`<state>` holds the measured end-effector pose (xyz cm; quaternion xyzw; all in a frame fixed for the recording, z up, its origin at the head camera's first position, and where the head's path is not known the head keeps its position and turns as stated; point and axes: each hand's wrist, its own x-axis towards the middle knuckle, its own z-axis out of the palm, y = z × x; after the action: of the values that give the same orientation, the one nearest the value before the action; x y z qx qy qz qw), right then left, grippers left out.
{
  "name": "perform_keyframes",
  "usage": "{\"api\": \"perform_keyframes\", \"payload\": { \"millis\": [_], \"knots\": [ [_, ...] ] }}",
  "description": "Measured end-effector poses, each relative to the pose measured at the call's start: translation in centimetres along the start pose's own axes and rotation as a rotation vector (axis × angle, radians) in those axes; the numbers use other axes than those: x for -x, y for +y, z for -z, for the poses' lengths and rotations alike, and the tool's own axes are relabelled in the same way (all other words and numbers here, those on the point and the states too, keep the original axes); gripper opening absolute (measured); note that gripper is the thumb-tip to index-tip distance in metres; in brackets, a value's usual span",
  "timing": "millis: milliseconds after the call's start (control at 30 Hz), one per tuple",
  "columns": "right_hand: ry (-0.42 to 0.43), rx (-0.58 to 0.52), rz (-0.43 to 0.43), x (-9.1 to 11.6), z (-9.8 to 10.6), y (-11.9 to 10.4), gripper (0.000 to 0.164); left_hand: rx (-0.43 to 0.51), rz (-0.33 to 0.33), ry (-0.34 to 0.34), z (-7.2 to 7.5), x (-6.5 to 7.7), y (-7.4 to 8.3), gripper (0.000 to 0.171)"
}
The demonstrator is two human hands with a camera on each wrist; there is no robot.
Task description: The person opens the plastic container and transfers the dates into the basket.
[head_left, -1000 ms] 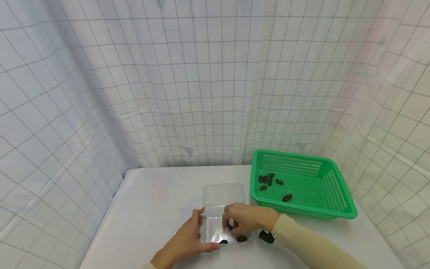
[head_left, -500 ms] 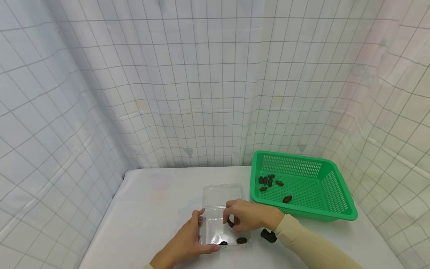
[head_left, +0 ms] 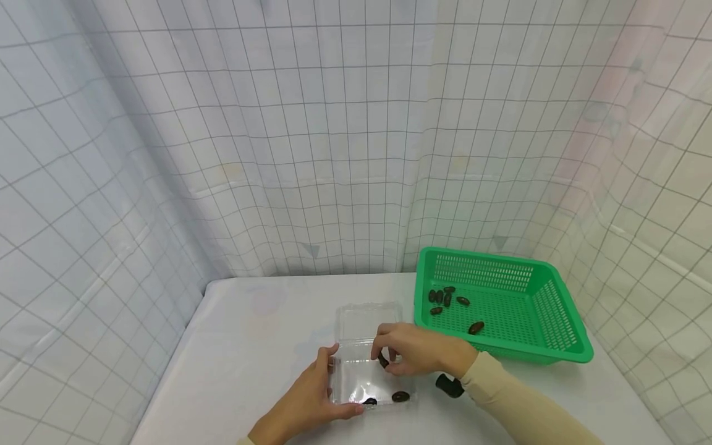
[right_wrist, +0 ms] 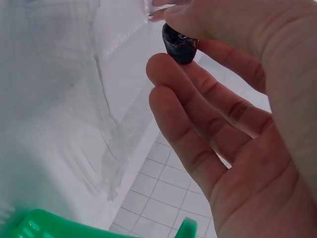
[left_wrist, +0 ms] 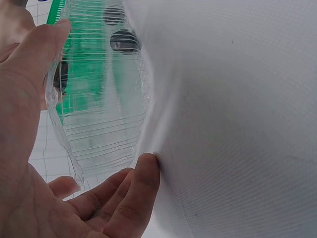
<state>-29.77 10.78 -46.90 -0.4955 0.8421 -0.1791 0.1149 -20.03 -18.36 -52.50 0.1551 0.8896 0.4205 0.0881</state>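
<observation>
A clear plastic clamshell box (head_left: 350, 377) stands with its lid (head_left: 369, 321) laid back away from the person. My left hand (head_left: 314, 395) holds its left side, thumb along the near edge and fingers spread along the left wall. In the left wrist view the thumb (left_wrist: 47, 42) presses the rim. Between thumb and fingertips, my right hand (head_left: 414, 349) pinches a dark brown date (right_wrist: 179, 44) above the box. Two more dates lie inside near the front edge: one date (head_left: 400, 396) at the right, another date (head_left: 369, 401) by the left thumb.
A green perforated basket (head_left: 500, 352) stands behind and right of the box, several dates (head_left: 447, 300) grouped at its left and a lone date (head_left: 476, 327) nearer the front. A black object (head_left: 449, 385) shows beside the right wrist. White gridded curtains (head_left: 334, 154) enclose the table (head_left: 239, 346).
My right hand has moved slightly up and to the right over the box, the date still pinched in it. The left hand keeps its place on the box.
</observation>
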Motion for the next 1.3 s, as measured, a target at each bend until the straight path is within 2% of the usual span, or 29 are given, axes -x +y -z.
{"api": "perform_keyframes", "payload": {
  "millis": [333,533,933,1300],
  "knots": [
    [0.077,0.041,0.011,1.1,2.0,0.0,0.024,-0.017,-0.018,0.020,0.0,-0.1,-0.1,0.127],
    [0.114,0.057,-0.014,1.8,3.0,0.2,0.023,-0.005,-0.014,0.020,0.1,-0.2,0.0,0.127],
    [0.184,0.065,-0.055,3.3,4.1,1.4,0.023,-0.029,0.001,0.024,-0.2,-0.1,-0.4,0.125],
    [0.203,0.063,-0.077,3.9,4.9,2.0,0.022,-0.020,0.013,0.022,-0.3,0.2,-0.1,0.127]
  ]
}}
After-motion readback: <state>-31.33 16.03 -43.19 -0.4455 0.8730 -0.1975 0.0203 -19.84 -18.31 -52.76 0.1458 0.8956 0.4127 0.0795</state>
